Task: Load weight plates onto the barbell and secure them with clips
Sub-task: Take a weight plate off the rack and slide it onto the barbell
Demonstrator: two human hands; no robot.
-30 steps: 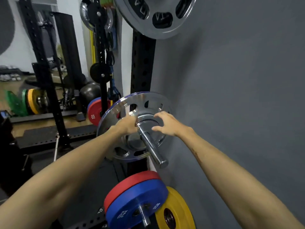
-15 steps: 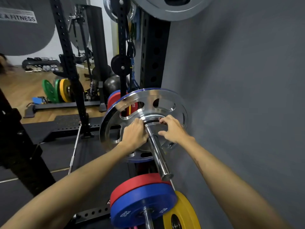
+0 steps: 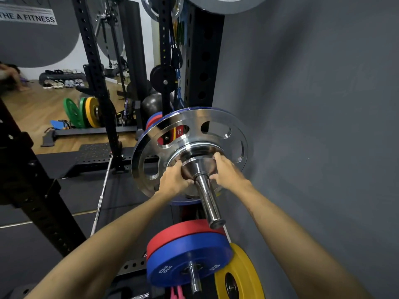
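A large chrome weight plate (image 3: 194, 124) with oval cutouts sits on the barbell sleeve (image 3: 208, 201), which points toward me. In front of it a smaller chrome plate or collar (image 3: 199, 164) rings the sleeve. My left hand (image 3: 173, 181) grips its left edge and my right hand (image 3: 226, 172) grips its right edge, both pressed against the big plate's hub. Behind the big plate a blue rim and a red 25 kg plate (image 3: 179, 131) show through a cutout. No clip is visible.
Below the sleeve, red (image 3: 183, 233), blue (image 3: 187, 260) and yellow (image 3: 239, 275) plates hang on a storage peg. A grey wall (image 3: 313, 126) runs close on the right. Black rack uprights (image 3: 203, 61) stand behind. The bar shaft (image 3: 101, 197) stretches off left; green and yellow plates (image 3: 83, 112) rest far off.
My view has shifted closer and leftward. Both hands have stayed on the small chrome plate around the sleeve, pushing it in against the large plate.
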